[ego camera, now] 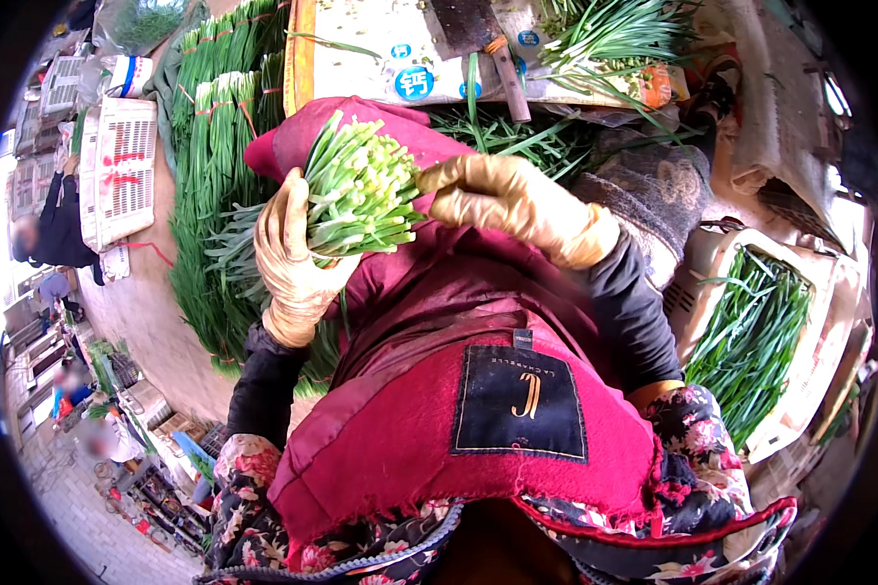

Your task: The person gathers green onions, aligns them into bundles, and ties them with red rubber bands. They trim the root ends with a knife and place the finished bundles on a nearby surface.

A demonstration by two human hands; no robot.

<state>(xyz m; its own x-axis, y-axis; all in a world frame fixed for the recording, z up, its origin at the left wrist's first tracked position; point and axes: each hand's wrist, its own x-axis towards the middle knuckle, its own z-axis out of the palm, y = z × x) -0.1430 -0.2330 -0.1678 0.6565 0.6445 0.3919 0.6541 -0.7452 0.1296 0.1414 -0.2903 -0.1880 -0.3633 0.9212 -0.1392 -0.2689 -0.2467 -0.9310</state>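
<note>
My left hand [287, 259], in a pale yellow rubber glove, is wrapped around a bunch of garlic chives [366, 194]. The pale cut ends of the stalks face up towards me, and the green leaves trail away to the left behind the hand. My right hand [523, 205], gloved alike, is at the right side of the stalk ends. Its fingertips are at the bunch's edge with a gap between them, and no stalk shows in the grip. Under both hands a dark red cloth apron [424, 292] covers my lap.
Tied bundles of chives [223, 161] lie on the left. Ahead, a cleaver [508, 80] with a wooden handle and loose chives [622, 36] rest on a printed sheet [358, 73]. A crate [775, 439] of chives stands right. A white crate [121, 168] and a person [62, 219] are farther left.
</note>
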